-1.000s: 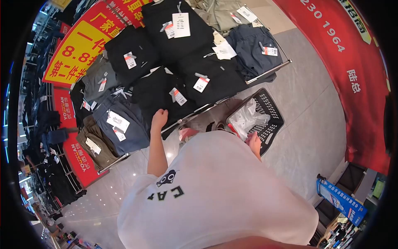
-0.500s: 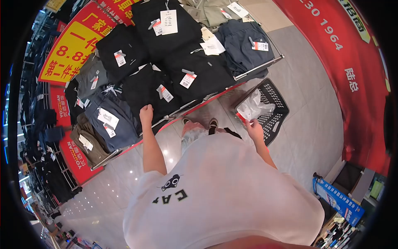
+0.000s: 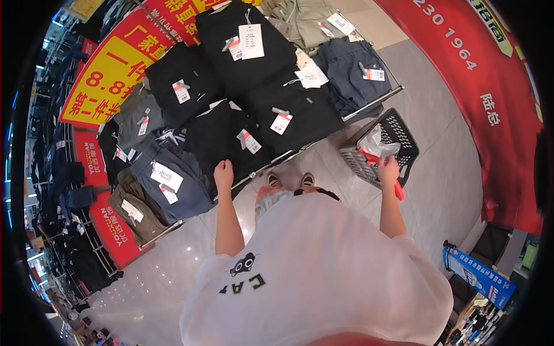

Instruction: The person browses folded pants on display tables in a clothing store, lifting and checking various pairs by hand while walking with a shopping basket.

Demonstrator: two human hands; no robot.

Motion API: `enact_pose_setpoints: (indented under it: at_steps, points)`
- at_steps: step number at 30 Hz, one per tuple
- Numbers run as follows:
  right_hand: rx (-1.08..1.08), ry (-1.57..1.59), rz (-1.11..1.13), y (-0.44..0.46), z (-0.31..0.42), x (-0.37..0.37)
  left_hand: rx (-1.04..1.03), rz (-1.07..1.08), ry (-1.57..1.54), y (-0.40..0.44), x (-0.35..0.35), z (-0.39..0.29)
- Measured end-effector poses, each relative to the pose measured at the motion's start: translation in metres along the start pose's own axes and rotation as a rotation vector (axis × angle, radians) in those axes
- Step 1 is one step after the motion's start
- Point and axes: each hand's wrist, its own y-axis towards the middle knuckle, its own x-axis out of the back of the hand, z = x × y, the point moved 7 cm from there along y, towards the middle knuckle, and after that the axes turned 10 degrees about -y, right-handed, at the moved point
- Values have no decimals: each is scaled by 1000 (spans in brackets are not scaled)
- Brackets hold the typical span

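My left hand [image 3: 223, 173] is closed at the front edge of the black folded trousers [image 3: 224, 138], its fingers pinched near the fabric; whether cloth is between them cannot be made out. At the right, my right hand [image 3: 388, 170] is closed around the red handle [image 3: 399, 191] of a dark grey shopping basket [image 3: 407, 141]. Crumpled clear plastic [image 3: 378, 143] lies inside the basket. White and red tags lie on the trousers, one of them a tag [image 3: 249, 141] just above and right of my left hand.
More folded trousers, blue-grey [image 3: 173, 179], brown [image 3: 135, 205] and dark [image 3: 353, 75], fill the metal-edged display. A red and yellow sign [image 3: 104, 75] stands behind at the left. A red banner [image 3: 461, 86] hangs at the right. My shoes [image 3: 308, 180] are below the display edge.
My right hand has moved right and now grips the red handle, which shows beside its fingers. The basket has shifted right. My left hand stays by the edge of the black trousers.
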Motion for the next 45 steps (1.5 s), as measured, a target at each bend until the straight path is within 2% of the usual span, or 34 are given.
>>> enact_pose_setpoints:
  at_steps: [4, 6, 8, 10, 12, 20, 22, 23, 24, 26, 28, 30, 32, 34, 36, 37, 38, 40, 41, 42, 43, 44, 45]
  points:
    - [-46, -15, -128, -30, 15, 12, -33, 38, 3, 5, -1, 7]
    - [7, -20, -301, -49, 17, 8, -19, 63, 0, 6, 1, 7]
    - [35, 0, -280, -56, 9, -3, -60, 78, -5, 4, 2, 1]
    - [116, 21, -363, -54, 3, -9, -55, 92, -10, 5, 2, 7]
    - [145, 39, -320, -46, 4, -2, -37, 119, -38, 6, 2, 7]
    - [23, 50, -149, 10, -6, -8, -1, 103, -46, 8, 4, 3]
    - [-159, -46, 11, 30, 0, -12, -4, 86, -23, 9, 3, 6]
    - [-210, 51, 88, 41, 9, -11, 3, 77, -24, 8, 5, 6]
    - [-196, 51, 89, 46, 30, -4, 17, 102, -3, 8, 6, 3]
    - [-46, 318, -31, 45, 88, 14, 35, 120, 15, 8, 9, -2]
    - [208, 492, -37, 47, 147, 18, 38, 192, 103, 11, 11, -7]
    - [283, 631, 105, 47, 198, 22, 20, 174, 104, 22, 17, -13]
    - [403, 659, 145, 45, 247, 46, 112, 170, -2, 31, 25, -52]
    - [473, 811, 243, 57, 280, 49, 97, 114, -32, 51, 22, -80]
    - [526, 840, 297, 76, 309, 61, 141, 100, -253, 71, 14, -118]
    - [566, 858, 332, 86, 324, 64, 144, 83, -253, 84, 6, -130]
    - [604, 873, 370, 97, 338, 63, 91, 40, -368, 96, -2, -145]
    - [649, 883, 331, 129, 376, 56, 41, -67, -547, 126, -22, -172]
    - [665, 906, 310, 145, 403, 54, -93, -170, -455, 158, -30, -166]
    - [724, 873, 176, 166, 436, 39, -303, -270, -280, 194, -34, -167]
    - [762, 896, 171, 166, 472, 60, -319, -362, -203, 213, -33, -185]
    - [790, 880, 75, 177, 507, 51, -208, -369, -274, 223, -33, -213]
    - [817, 864, -27, 188, 537, 43, -220, -384, -279, 245, -35, -223]
